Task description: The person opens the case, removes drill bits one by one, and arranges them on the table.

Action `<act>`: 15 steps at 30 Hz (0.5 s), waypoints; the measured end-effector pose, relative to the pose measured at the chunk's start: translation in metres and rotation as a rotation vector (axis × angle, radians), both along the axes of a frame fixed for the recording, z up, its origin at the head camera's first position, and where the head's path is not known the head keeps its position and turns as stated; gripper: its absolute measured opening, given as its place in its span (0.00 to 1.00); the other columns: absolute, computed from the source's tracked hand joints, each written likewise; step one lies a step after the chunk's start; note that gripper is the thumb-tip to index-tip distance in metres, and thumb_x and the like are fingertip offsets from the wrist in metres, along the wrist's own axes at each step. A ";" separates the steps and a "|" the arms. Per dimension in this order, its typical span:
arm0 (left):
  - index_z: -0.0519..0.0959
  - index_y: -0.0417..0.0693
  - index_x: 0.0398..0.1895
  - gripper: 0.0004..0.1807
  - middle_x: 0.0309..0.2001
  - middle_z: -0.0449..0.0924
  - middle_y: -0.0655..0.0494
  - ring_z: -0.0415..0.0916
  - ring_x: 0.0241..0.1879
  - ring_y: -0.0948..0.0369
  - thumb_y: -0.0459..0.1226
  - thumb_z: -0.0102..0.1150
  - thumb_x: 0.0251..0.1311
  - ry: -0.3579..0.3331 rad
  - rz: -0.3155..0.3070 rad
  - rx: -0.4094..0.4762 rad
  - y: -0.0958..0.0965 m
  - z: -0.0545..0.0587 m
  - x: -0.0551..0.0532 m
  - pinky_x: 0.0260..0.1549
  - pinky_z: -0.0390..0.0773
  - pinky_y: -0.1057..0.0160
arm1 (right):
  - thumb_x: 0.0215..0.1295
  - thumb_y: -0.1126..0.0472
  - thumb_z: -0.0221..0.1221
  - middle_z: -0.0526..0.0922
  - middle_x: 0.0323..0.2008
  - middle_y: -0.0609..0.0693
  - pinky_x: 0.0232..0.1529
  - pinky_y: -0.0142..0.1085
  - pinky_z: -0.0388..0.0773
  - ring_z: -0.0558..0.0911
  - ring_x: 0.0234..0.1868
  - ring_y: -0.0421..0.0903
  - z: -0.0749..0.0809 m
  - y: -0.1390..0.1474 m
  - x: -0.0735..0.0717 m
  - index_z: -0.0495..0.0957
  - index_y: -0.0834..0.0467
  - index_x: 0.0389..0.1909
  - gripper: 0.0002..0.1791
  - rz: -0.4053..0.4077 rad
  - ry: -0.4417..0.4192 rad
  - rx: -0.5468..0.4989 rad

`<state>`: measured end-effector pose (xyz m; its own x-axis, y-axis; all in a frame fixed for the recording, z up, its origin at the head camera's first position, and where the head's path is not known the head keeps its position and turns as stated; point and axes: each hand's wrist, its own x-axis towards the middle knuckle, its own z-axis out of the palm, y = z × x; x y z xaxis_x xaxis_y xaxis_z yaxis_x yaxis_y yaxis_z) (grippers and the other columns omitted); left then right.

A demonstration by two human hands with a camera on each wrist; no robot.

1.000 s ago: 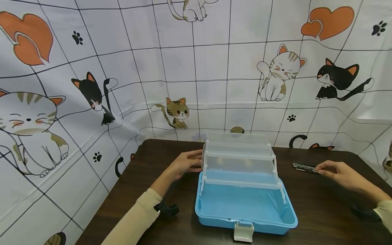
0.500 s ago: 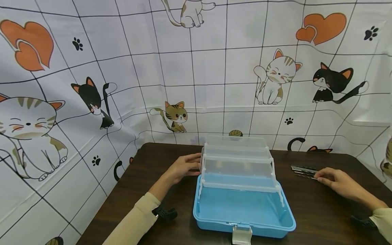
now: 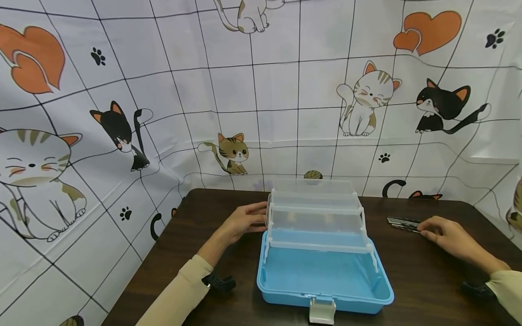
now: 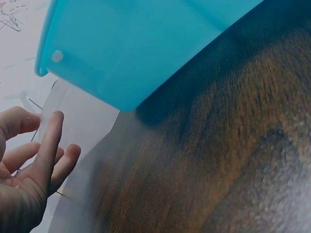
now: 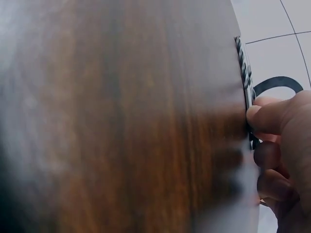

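A light blue plastic box (image 3: 318,302) stands on the table with its clear lid (image 3: 316,222) raised at the back. My left hand (image 3: 241,223) reaches to the left edge of that lid, its fingertips right at the plastic. From the left wrist, the same fingers (image 4: 47,155) look loosely extended in front of the clear panel. On the right side of the table lie several thin metal drill bits (image 3: 401,223), close together. Their near end is pinched between the thumb and fingers of my right hand (image 3: 446,235). Spiral flutes show on a drill bit (image 5: 241,60) in the right wrist view.
A white latch (image 3: 322,312) hangs down at the box's front. The dark wooden table (image 3: 228,308) runs back to a white sheet (image 3: 281,90) printed with cats and hearts. A black strap (image 3: 222,283) is at my left wrist.
My right fingers shift slightly over the drill bits' end, and a bit that stood apart half a second ago lies closer to the others. My left hand stays at the lid's edge.
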<state>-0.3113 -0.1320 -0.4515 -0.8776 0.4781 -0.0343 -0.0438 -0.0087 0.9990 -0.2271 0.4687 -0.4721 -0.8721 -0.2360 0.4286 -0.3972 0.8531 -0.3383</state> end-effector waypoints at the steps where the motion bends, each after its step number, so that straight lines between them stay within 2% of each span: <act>1: 0.68 0.49 0.75 0.33 0.67 0.73 0.45 0.80 0.56 0.48 0.34 0.65 0.68 0.000 0.002 0.000 0.000 0.001 0.000 0.51 0.83 0.52 | 0.60 0.74 0.69 0.77 0.30 0.42 0.18 0.32 0.63 0.66 0.22 0.35 0.000 -0.001 -0.001 0.84 0.57 0.38 0.10 -0.005 0.016 0.002; 8: 0.67 0.49 0.75 0.33 0.67 0.73 0.46 0.80 0.56 0.47 0.33 0.65 0.68 -0.003 0.012 -0.005 -0.002 0.005 0.001 0.51 0.84 0.53 | 0.58 0.74 0.69 0.78 0.30 0.43 0.20 0.33 0.63 0.66 0.24 0.34 0.002 -0.004 -0.003 0.84 0.58 0.36 0.10 -0.042 0.051 0.005; 15: 0.67 0.48 0.75 0.33 0.68 0.72 0.46 0.79 0.57 0.48 0.32 0.64 0.69 -0.008 0.011 -0.005 -0.001 0.009 0.000 0.50 0.84 0.52 | 0.62 0.71 0.69 0.78 0.30 0.44 0.20 0.33 0.62 0.67 0.24 0.35 0.007 -0.005 -0.004 0.84 0.61 0.40 0.07 -0.062 0.025 -0.011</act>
